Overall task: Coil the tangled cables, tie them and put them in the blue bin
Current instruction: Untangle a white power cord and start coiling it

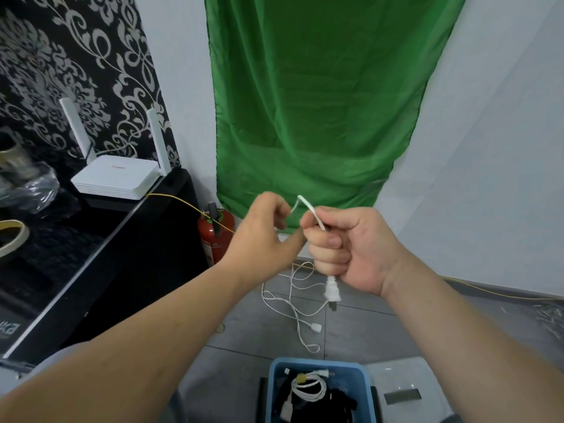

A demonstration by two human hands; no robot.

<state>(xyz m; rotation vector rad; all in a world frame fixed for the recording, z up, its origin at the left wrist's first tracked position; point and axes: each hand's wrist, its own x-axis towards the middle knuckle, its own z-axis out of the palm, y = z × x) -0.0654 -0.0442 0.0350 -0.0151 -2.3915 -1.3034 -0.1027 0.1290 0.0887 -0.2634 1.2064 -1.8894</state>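
Your right hand fists a smooth white cable; your left hand pinches its thin bent end; below, grey tiled floor; a rectangular blue plastic bin.

My feed is evenly lit by soft, cool light with no hard shadows. Only the black cabinet at the left swallows detail, with a pale sheen along its glossy top edge. I see motion blur on the left hand and on the end of the white cable it pinches, while the right hand gripping that cable reads sharper. The wide lens bows the wall lines and stretches both forearms toward the lower corners, and inside the blue bin it is murky.
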